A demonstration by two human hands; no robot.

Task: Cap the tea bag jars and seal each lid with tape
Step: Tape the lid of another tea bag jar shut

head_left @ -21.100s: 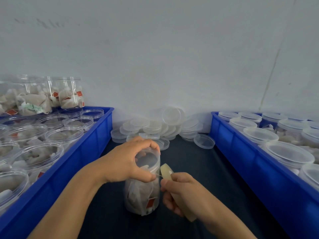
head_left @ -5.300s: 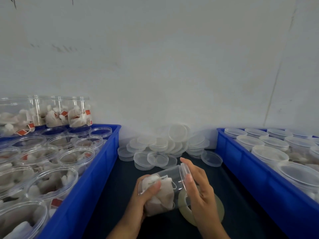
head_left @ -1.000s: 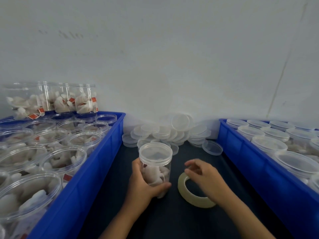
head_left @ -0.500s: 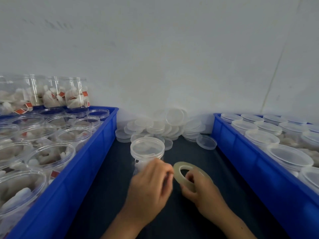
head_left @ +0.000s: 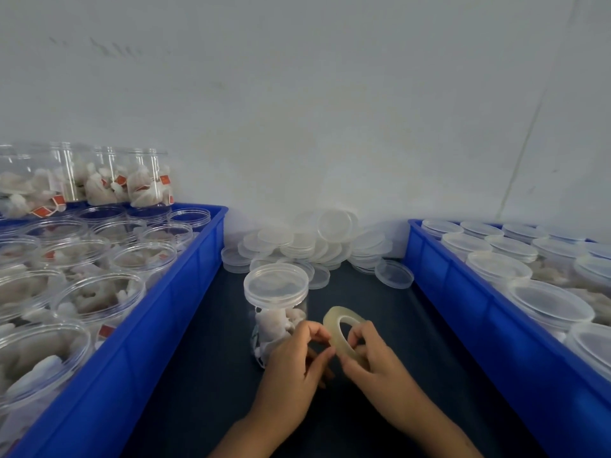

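Translucent yellowish plastic, the tape roll (head_left: pixel 342 337) stands on edge above the dark tabletop (head_left: pixel 205 375), held between both hands right in front of the capped jar (head_left: pixel 276 309). The right hand (head_left: pixel 372 358) has its grip curled round the roll, thumb on the outer face and fingers hooked through the hole. The left hand (head_left: pixel 294 361) pinches at the roll's near rim with thumb and forefinger; whether a tape end is caught there is too small to tell. The left hand's knuckles cover the lower right part of the jar.

The jar stands upright on the tabletop just behind the hands, clear-walled, with white tea bags (head_left: pixel 274 323) inside and a clear lid (head_left: pixel 276 282) seated on top. No tape is discernible round the lid seam.

Left of the jar, a blue crate (head_left: pixel 158 332) runs alongside, packed with open jars of tea bags (head_left: pixel 99 295); its wall hems the working strip on that side. Right of the jar, a second blue crate (head_left: pixel 469 312) holds lidded jars (head_left: pixel 549 304) and closes in the other side.

Behind the jar, a heap of loose clear lids (head_left: pixel 317 242) lies against the pale wall (head_left: pixel 314 110), a few spilling forward nearly to the jar's lid. Behind the left crate's open jars, more jars of tea bags (head_left: pixel 145 180) stand a tier higher.
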